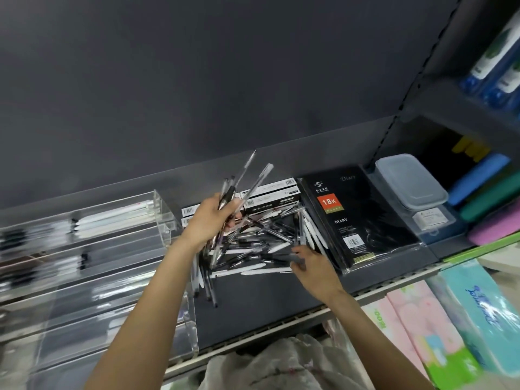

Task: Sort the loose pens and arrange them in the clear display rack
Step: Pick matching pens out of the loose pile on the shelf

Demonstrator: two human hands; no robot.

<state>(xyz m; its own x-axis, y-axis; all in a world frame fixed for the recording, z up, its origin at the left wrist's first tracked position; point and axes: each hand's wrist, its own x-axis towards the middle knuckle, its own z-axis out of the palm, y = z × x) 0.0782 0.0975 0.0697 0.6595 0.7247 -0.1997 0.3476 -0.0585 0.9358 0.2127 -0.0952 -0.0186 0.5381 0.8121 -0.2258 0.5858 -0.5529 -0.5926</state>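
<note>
My left hand (209, 218) grips a bunch of pens (239, 187) above the shelf (253, 313). My right hand (312, 263) pinches one pen out of the loose pile (261, 240). Clear display rack (84, 249) sits left, some pens already in it.

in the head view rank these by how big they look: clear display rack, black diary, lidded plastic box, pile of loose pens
1. clear display rack, though it sits nearest the camera, which inflates it
2. black diary and pile of loose pens: they look alike, so no ranking between them
3. lidded plastic box
</note>
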